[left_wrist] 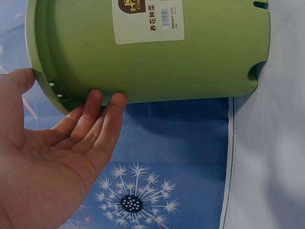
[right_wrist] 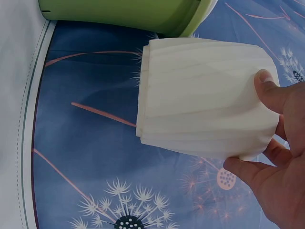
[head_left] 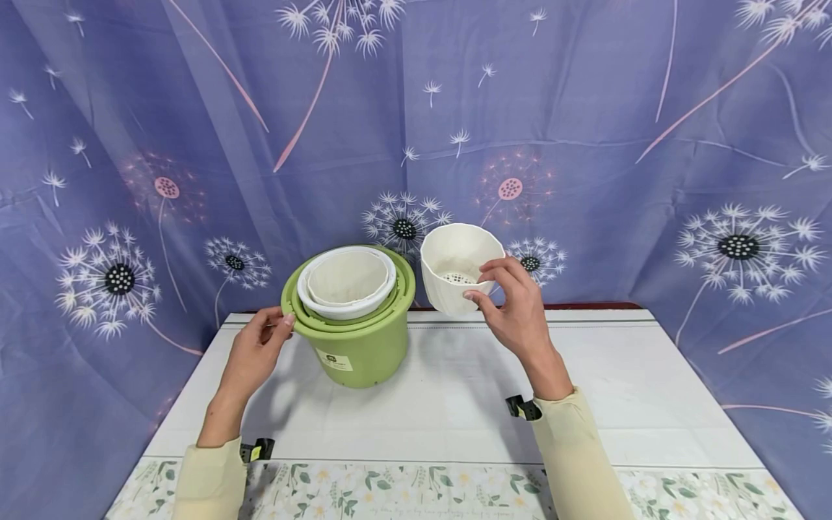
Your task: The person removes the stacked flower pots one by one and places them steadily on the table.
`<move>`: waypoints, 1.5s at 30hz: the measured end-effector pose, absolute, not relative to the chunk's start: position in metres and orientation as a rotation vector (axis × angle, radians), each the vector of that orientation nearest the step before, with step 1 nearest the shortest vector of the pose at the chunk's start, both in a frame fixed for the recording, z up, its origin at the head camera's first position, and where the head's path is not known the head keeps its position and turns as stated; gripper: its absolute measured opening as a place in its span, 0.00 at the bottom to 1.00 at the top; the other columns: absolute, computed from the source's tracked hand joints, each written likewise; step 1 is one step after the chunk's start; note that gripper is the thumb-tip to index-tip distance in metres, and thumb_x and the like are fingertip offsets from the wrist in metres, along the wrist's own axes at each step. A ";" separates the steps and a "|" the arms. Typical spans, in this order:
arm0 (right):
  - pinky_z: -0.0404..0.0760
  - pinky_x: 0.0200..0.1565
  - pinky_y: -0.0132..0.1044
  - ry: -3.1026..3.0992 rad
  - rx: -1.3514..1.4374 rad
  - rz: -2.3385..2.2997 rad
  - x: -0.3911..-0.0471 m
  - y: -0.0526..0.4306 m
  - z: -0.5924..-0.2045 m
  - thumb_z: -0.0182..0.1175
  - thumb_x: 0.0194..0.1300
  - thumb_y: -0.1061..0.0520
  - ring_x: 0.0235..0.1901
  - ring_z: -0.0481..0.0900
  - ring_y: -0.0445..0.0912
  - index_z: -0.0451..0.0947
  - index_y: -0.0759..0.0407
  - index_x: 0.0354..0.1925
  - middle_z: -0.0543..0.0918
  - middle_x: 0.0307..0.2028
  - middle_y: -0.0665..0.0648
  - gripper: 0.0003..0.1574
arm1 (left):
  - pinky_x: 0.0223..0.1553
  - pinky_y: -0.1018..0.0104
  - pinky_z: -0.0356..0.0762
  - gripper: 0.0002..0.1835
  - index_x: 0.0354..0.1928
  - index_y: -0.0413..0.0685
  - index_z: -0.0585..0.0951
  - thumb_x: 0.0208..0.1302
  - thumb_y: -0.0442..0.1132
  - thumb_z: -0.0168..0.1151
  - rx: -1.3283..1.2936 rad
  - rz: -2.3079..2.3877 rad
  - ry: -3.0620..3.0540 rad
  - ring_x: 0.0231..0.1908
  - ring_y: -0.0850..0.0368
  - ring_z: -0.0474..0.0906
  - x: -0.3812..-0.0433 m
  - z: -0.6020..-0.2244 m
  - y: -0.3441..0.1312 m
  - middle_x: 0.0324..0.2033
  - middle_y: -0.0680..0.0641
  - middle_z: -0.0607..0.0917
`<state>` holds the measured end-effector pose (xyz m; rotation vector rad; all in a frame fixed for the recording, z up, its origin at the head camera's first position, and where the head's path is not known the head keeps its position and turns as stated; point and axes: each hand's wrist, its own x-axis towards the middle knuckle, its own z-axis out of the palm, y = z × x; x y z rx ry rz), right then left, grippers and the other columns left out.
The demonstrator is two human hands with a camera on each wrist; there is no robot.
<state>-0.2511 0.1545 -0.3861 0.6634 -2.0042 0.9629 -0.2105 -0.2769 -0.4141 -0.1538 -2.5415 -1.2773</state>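
A large green flower pot (head_left: pixel 373 354) stands upright on the table, with a paper label (left_wrist: pixel 147 20) on its side. Nested in it are another green pot, a white pot (head_left: pixel 344 312) and an off-white one with a wavy rim. My left hand (head_left: pixel 256 354) grips the green pot's rim at its left, thumb on the rim and fingers under it against the wall. To the right, my right hand (head_left: pixel 516 310) pinches the rim of a white flower pot (right_wrist: pixel 205 95). This pot is held in the air, tilted, its fluted wall and holed bottom showing.
A white cloth (head_left: pixel 429 404) covers the table, with a floral strip (head_left: pixel 390 491) along the near edge. Behind the table hangs a purple curtain (head_left: pixel 585 87) with dandelion prints. Dark straps (head_left: pixel 523 408) sit at both wrists.
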 end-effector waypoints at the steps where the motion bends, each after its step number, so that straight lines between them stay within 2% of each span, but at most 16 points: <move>1: 0.79 0.50 0.52 -2.005 0.663 0.959 -0.251 0.155 -0.387 0.82 0.56 0.62 0.53 0.82 0.59 0.82 0.63 0.35 0.84 0.48 0.63 0.16 | 0.47 0.78 0.77 0.29 0.69 0.40 0.76 0.83 0.56 0.54 -0.152 -1.277 -2.545 0.54 0.42 0.86 -0.210 -0.414 -0.277 0.56 0.37 0.86; 13: 0.81 0.50 0.53 -2.044 0.653 0.948 -0.255 0.157 -0.394 0.82 0.56 0.62 0.52 0.82 0.60 0.83 0.64 0.35 0.84 0.48 0.64 0.16 | 0.47 0.78 0.77 0.29 0.70 0.40 0.76 0.83 0.57 0.53 -0.151 -1.270 -2.550 0.54 0.43 0.86 -0.210 -0.414 -0.277 0.55 0.37 0.86; 15: 0.81 0.55 0.54 -2.049 0.657 0.946 -0.256 0.158 -0.395 0.83 0.55 0.62 0.52 0.82 0.60 0.83 0.65 0.35 0.84 0.48 0.64 0.17 | 0.47 0.78 0.76 0.29 0.70 0.40 0.76 0.84 0.57 0.53 -0.151 -1.268 -2.550 0.54 0.42 0.86 -0.210 -0.414 -0.277 0.56 0.37 0.85; 25: 0.81 0.60 0.56 -2.092 0.657 0.925 -0.257 0.160 -0.401 0.84 0.55 0.60 0.50 0.83 0.60 0.84 0.65 0.35 0.84 0.46 0.63 0.17 | 0.48 0.76 0.77 0.30 0.70 0.41 0.75 0.83 0.58 0.52 -0.143 -1.276 -2.566 0.55 0.42 0.85 -0.210 -0.413 -0.275 0.56 0.37 0.85; 28: 0.81 0.59 0.56 -2.106 0.656 0.929 -0.258 0.160 -0.402 0.83 0.55 0.60 0.49 0.83 0.59 0.84 0.65 0.35 0.84 0.46 0.63 0.17 | 0.47 0.77 0.76 0.30 0.70 0.40 0.75 0.83 0.58 0.52 -0.140 -1.272 -2.560 0.54 0.42 0.85 -0.210 -0.412 -0.276 0.55 0.37 0.85; 30: 0.83 0.53 0.56 -2.114 0.653 0.928 -0.258 0.159 -0.403 0.83 0.55 0.59 0.48 0.83 0.59 0.84 0.65 0.36 0.85 0.46 0.63 0.17 | 0.46 0.79 0.76 0.30 0.70 0.39 0.76 0.84 0.57 0.52 -0.142 -1.274 -2.554 0.54 0.42 0.86 -0.210 -0.413 -0.276 0.54 0.37 0.86; 45: 0.83 0.52 0.54 -2.149 0.643 0.922 -0.264 0.158 -0.412 0.83 0.55 0.60 0.46 0.83 0.59 0.84 0.65 0.35 0.85 0.44 0.63 0.17 | 0.45 0.81 0.75 0.30 0.69 0.39 0.77 0.83 0.57 0.53 -0.150 -1.282 -2.542 0.53 0.41 0.86 -0.210 -0.413 -0.276 0.54 0.37 0.86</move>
